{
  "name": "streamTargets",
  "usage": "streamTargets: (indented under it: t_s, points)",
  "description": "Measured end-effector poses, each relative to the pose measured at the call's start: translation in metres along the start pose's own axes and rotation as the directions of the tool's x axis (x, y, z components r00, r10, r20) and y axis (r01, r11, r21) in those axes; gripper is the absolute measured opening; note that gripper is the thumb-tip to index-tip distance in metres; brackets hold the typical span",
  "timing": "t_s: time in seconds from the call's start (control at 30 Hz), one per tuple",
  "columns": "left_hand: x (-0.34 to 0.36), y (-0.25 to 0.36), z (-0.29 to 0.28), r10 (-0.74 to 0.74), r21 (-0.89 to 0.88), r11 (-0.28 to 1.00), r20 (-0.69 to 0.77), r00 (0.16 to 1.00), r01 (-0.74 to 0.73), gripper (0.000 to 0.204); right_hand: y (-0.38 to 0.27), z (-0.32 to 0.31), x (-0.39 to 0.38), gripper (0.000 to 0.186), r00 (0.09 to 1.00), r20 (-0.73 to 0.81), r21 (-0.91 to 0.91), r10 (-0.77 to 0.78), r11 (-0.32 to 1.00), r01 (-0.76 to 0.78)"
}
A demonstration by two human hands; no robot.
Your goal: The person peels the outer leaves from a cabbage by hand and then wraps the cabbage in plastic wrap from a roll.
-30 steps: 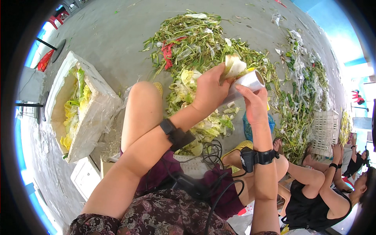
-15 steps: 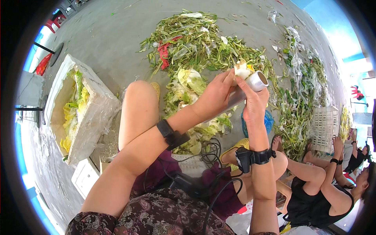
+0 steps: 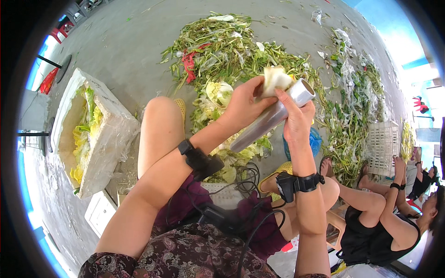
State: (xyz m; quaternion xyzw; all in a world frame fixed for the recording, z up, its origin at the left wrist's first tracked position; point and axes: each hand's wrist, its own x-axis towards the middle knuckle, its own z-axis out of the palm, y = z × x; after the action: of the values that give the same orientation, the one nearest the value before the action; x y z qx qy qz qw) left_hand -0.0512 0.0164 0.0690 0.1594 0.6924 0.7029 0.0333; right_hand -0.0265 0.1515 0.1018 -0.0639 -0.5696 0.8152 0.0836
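Observation:
My right hand (image 3: 299, 118) is closed around a roll of clear plastic film (image 3: 266, 121). The roll slants from the upper right, where its hollow end shows, down to the lower left. Beside its upper end is a pale piece of cabbage leaf (image 3: 276, 78), pinched by my left hand (image 3: 250, 102), with my right thumb touching its lower edge. How the film and leaf meet between my fingers is partly hidden. Below my hands lie loose cabbage leaves and a cabbage head (image 3: 218, 94).
On the left, a white foam box (image 3: 109, 104) holds yellow-green leaves. Vegetable trimmings (image 3: 232, 51) are heaped ahead, with more scraps and plastic (image 3: 357, 92) to the right. A blue bag (image 3: 315, 142), a white crate (image 3: 383, 148) and a seated co-worker (image 3: 384, 231) are at the right.
My left hand has shifted left with the leaf piece, which now stands more in view. More of the film roll's length shows below my hands.

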Motion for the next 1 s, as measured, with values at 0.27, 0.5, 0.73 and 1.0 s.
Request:
streamTargets:
  t_s: [0.27,0.5,0.73,1.0]
  points:
    - [-0.003,0.017,0.006,0.05,0.122,0.992,-0.124,0.991,-0.035,0.02,0.006,-0.006,0.002,0.029,0.999,-0.013,-0.087,0.035,0.996,-0.036]
    - [-0.005,0.009,0.006,0.136,0.448,0.892,-0.139,0.981,-0.06,0.026,0.02,0.004,0.001,0.032,0.996,-0.082,-0.138,-0.017,0.99,0.006]
    - [-0.005,0.009,0.006,0.203,0.381,0.911,-0.081,0.976,-0.158,0.035,0.009,-0.009,0.01,0.032,0.995,-0.07,-0.075,0.067,0.995,-0.072]
    - [0.0,0.014,-0.006,-0.187,-0.147,0.975,-0.115,0.976,0.169,0.021,-0.003,-0.023,0.011,0.033,0.996,0.06,-0.064,0.067,0.996,-0.064]
